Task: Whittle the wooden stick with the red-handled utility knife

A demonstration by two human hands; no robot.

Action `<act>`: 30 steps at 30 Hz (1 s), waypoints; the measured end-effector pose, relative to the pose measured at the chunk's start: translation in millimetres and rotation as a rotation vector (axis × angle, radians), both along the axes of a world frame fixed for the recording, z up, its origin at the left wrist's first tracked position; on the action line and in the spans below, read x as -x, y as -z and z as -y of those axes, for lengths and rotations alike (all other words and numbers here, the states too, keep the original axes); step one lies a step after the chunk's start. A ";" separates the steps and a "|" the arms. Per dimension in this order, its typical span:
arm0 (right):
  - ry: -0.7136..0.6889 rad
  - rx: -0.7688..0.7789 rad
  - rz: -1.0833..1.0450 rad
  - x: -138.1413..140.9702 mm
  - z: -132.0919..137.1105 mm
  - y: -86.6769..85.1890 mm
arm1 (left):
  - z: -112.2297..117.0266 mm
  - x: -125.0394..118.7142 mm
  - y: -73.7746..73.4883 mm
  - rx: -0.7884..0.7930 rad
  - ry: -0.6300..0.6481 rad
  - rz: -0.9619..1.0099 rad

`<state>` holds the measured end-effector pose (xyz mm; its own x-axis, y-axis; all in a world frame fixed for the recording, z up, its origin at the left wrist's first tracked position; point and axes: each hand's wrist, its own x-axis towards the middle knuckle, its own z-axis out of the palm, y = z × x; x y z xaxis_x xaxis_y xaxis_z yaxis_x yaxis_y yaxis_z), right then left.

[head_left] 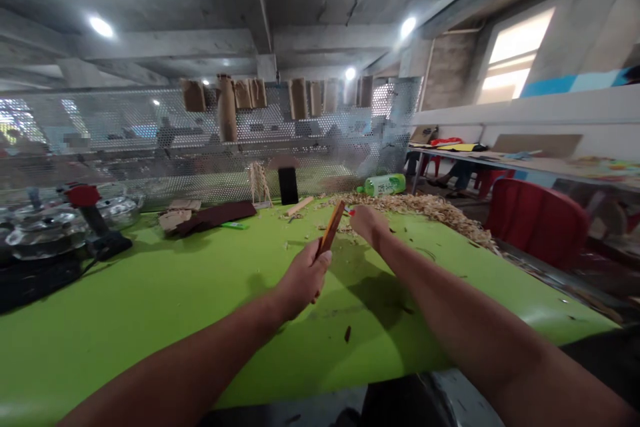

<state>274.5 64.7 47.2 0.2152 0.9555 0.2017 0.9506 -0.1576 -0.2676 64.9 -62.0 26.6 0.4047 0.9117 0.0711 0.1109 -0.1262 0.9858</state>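
Observation:
My left hand [303,275] is closed round the lower end of a thin wooden strip [333,227], which stands tilted up over the green table [150,293]. My right hand [367,221] reaches farther out, its fingers curled down at the edge of a heap of wood shavings [425,207]; something small and red shows at its fingertips, and I cannot make out what it grips.
At the back stand a perforated metal screen [200,140] with brown paper pieces hung on it, a black block [288,185], a wooden stick [299,206], dark sandpaper sheets [215,215] and a green bottle [384,184] lying down. A red-topped tool [90,217] stands left; a red chair [537,221] stands right.

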 end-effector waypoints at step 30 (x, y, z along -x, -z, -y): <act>0.071 -0.077 -0.099 -18.3 -3.5 -4.3 | -4.7 7.2 -1.2 0.033 0.051 0.173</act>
